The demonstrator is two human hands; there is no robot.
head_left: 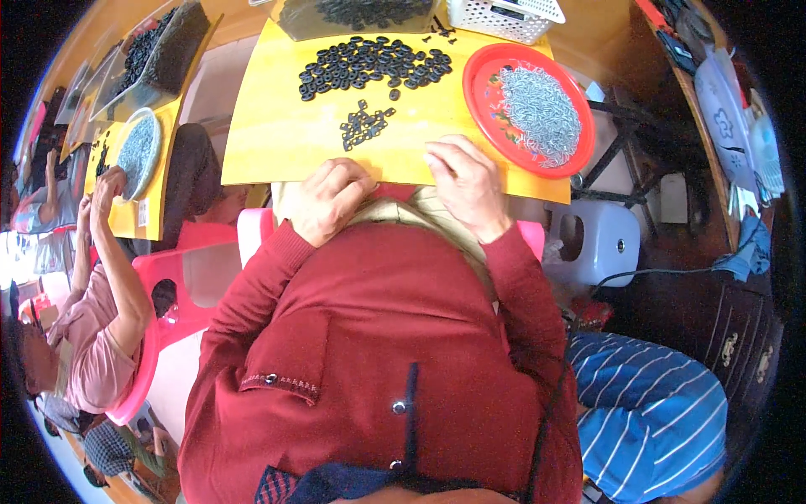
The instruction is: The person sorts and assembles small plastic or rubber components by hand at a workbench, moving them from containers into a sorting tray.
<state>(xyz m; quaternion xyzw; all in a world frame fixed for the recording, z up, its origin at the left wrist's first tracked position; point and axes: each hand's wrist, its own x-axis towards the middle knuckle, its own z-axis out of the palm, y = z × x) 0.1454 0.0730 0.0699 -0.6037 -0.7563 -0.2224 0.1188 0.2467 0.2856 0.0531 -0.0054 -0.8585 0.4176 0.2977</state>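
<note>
My left hand (336, 197) rests at the front edge of the yellow tabletop (269, 143), its fingers curled together; whatever they hold, if anything, is hidden. To its right, my right hand (468, 186) lies over the same edge with thumb and forefinger drawn together, and nothing I can name shows between them. Just beyond my hands is a small cluster of black plastic pieces (364, 126). Farther back spreads a larger heap of black oval pieces with holes (369, 65). A red round tray (480, 91) full of small silvery metal pins or screws (541, 113) stands near my right hand.
At the back are a clear bin of black parts (361, 13) and a white perforated basket (499, 21). On the left, a co-worker's hand (109, 183) is by a bowl of metal pieces (141, 153). A blue-grey plastic stool (592, 244) stands at the right.
</note>
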